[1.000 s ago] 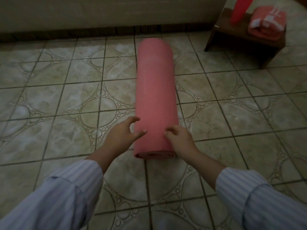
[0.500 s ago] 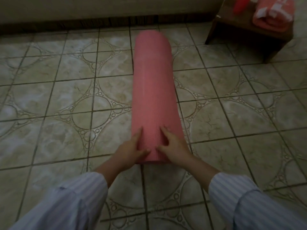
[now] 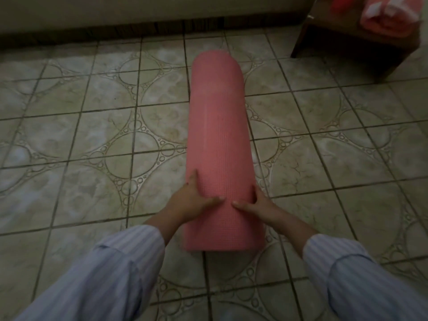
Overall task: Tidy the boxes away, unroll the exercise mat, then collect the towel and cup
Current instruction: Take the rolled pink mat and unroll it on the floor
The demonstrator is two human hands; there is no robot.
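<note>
At frame centre, both hands gripped the rolled exercise mat [image 3: 217,144].
Left hand [image 3: 192,200] and right hand [image 3: 257,205] clasped its near end; unrolling probably needed its loose edge found.

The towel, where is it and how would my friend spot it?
Look to the far right corner, where a dark wooden stool stands by the wall. The towel lies folded on top, beside a red cup. It is coral with white patches, soft and folded, unlike the long rolled mat.

Dim, flat indoor light, soft blur throughout, dark vignetted corners, and wide-angle bending at the edges.
</note>
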